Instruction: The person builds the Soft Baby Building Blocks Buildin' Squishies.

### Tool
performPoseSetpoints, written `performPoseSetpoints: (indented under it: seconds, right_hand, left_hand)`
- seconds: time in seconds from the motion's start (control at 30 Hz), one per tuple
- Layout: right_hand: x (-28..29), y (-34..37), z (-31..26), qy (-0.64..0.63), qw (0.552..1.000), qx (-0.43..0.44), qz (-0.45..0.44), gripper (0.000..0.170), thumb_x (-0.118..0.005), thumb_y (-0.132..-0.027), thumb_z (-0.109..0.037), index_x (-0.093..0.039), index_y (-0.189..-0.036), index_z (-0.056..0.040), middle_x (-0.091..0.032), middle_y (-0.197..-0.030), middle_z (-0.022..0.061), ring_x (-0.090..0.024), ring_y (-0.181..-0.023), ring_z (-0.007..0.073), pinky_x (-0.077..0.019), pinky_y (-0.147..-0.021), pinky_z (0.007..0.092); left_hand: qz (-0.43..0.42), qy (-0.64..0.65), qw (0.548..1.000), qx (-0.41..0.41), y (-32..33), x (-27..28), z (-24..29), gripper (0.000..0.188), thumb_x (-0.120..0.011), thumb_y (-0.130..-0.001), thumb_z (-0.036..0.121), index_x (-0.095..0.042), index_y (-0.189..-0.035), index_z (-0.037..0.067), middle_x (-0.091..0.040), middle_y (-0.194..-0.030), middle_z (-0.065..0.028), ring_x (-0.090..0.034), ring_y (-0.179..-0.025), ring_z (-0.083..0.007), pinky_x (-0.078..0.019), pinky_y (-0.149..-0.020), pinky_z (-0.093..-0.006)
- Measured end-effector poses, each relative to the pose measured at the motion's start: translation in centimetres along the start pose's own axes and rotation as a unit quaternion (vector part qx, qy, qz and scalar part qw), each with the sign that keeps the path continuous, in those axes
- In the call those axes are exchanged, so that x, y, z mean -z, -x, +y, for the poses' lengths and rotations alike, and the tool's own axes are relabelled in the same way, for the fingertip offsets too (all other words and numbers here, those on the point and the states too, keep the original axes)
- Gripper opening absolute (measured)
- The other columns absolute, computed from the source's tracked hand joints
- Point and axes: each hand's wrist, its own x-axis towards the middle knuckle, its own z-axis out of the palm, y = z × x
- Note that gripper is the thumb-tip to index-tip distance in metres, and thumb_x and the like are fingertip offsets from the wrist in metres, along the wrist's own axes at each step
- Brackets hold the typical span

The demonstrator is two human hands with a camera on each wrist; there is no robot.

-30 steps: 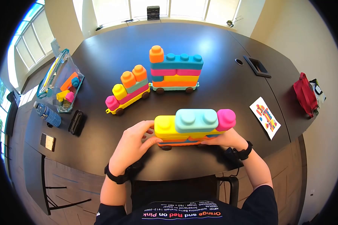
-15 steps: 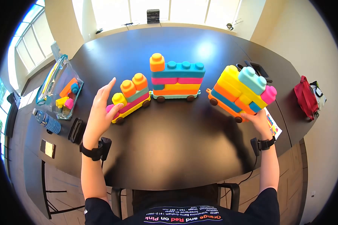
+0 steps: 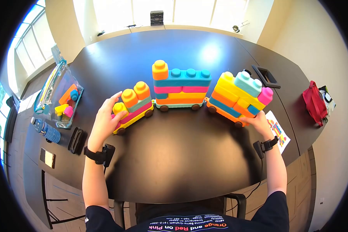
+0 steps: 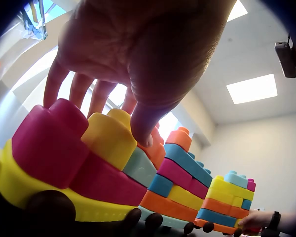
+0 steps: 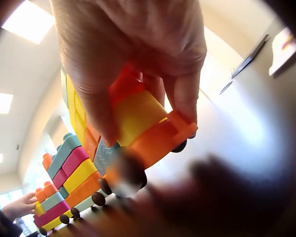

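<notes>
Three wheeled toy wagons built of colourful blocks stand in a curve on the table. My left hand (image 3: 104,120) holds the left, yellow-based block wagon (image 3: 137,110); its thumb lies in front of the blocks and its fingers behind, as the left wrist view shows. The middle block wagon (image 3: 183,96) has a pale teal base, rows of yellow, orange, pink and teal, and one orange block on top. On the right, my right hand (image 3: 259,123) grips the outer end of an orange-based block wagon (image 3: 230,98), whose inner end meets the middle wagon's end.
A printed picture sheet (image 3: 277,133) lies right of my right hand. At the left are a clear bag (image 3: 62,96) with loose blocks, a water bottle (image 3: 46,130), a black case (image 3: 77,140) and a small notebook-like item (image 3: 47,157). A red bag (image 3: 314,102) sits far right.
The right hand carried the orange-based wagon from near the front edge rightward, then back beside the middle wagon. My left hand let go of it, moved left and closed round the yellow-based wagon.
</notes>
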Motion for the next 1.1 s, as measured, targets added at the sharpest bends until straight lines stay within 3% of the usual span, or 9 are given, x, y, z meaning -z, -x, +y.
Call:
performPoseSetpoints:
  seconds: [0.13,0.2,0.33,0.43,0.73,1.0,1.1]
  right_hand:
    - [-0.7,-0.2,0.1,0.018,1.0,0.007,-0.008,0.05,-0.09,-0.082,-0.009,-0.07,-0.126,0.0007,-0.077,-0.113,0.0067,-0.073,-0.1,0.015,-0.0589,-0.09,0.0338]
    - [-0.9,0.0,-0.2,0.023,0.999,0.036,-0.005,0.049,-0.09,-0.082,-0.008,-0.07,-0.126,0.0001,-0.077,-0.112,0.0062,-0.073,-0.101,0.0151,-0.059,-0.09,0.0346]
    - [-0.8,0.3,-0.3,0.039,0.999,-0.01,-0.011,0.049,-0.091,-0.082,-0.008,-0.07,-0.125,0.0008,-0.077,-0.112,0.006,-0.073,-0.102,0.0156,-0.0591,-0.091,0.0352]
    - [-1.0,0.9,-0.6,0.025,0.999,-0.006,-0.02,0.049,-0.091,-0.081,-0.008,-0.07,-0.125,0.0005,-0.077,-0.112,0.0058,-0.073,-0.102,0.0156,-0.0592,-0.091,0.0355]
    - [-0.6,2.8,-0.9,0.028,0.999,0.04,-0.008,0.052,-0.09,-0.078,-0.003,-0.069,-0.126,-0.0003,-0.077,-0.112,0.0063,-0.074,-0.103,0.0181,-0.0591,-0.093,0.0362]
    - [-0.8,3.5,-0.5,0.027,0.998,0.054,-0.001,0.069,-0.091,-0.076,-0.004,-0.06,-0.138,-0.0018,-0.071,-0.125,0.0077,-0.069,-0.118,0.0192,-0.0562,-0.101,0.0378]
    - [-0.9,3.6,-0.4,0.009,0.999,0.051,0.002,0.064,-0.09,-0.077,-0.003,-0.063,-0.134,-0.0005,-0.073,-0.122,0.0076,-0.07,-0.114,0.0195,-0.0571,-0.099,0.0377]
  left_hand:
    - [-0.021,0.049,0.998,0.038,-0.2,-0.3,0.0,0.061,-0.076,-0.094,0.013,-0.054,-0.15,0.011,-0.068,-0.134,-0.0185,-0.065,-0.125,-0.0372,-0.0502,-0.107,-0.0428]
    - [-0.011,0.038,0.999,0.018,-0.1,-0.4,0.0,0.06,-0.075,-0.095,0.009,-0.053,-0.151,0.007,-0.072,-0.128,-0.0165,-0.069,-0.115,-0.0281,-0.0526,-0.098,-0.0355]
    - [-0.024,0.039,0.998,0.047,0.3,-0.2,1.0,0.06,-0.074,-0.095,0.009,-0.052,-0.151,0.008,-0.071,-0.127,-0.0176,-0.07,-0.114,-0.0289,-0.0528,-0.097,-0.0358]
    - [-0.006,0.03,0.999,0.01,0.7,-0.4,1.1,0.059,-0.073,-0.096,0.008,-0.052,-0.15,0.008,-0.071,-0.125,-0.018,-0.07,-0.111,-0.0296,-0.0533,-0.096,-0.036]
    - [-0.063,0.04,0.995,0.066,1.8,1.6,2.2,0.058,-0.071,-0.096,0.004,-0.051,-0.15,0.007,-0.073,-0.117,-0.0167,-0.072,-0.103,-0.0276,-0.0559,-0.09,-0.0358]
    - [-0.074,0.056,0.994,0.066,3.0,2.1,2.6,0.058,-0.068,-0.097,0.0,-0.05,-0.151,0.008,-0.072,-0.116,-0.0168,-0.071,-0.103,-0.0277,-0.0561,-0.09,-0.036]
    - [-0.06,0.048,0.995,0.065,3.2,1.7,2.6,0.058,-0.069,-0.096,0.002,-0.05,-0.151,0.008,-0.072,-0.115,-0.0177,-0.071,-0.102,-0.0281,-0.0559,-0.089,-0.0356]
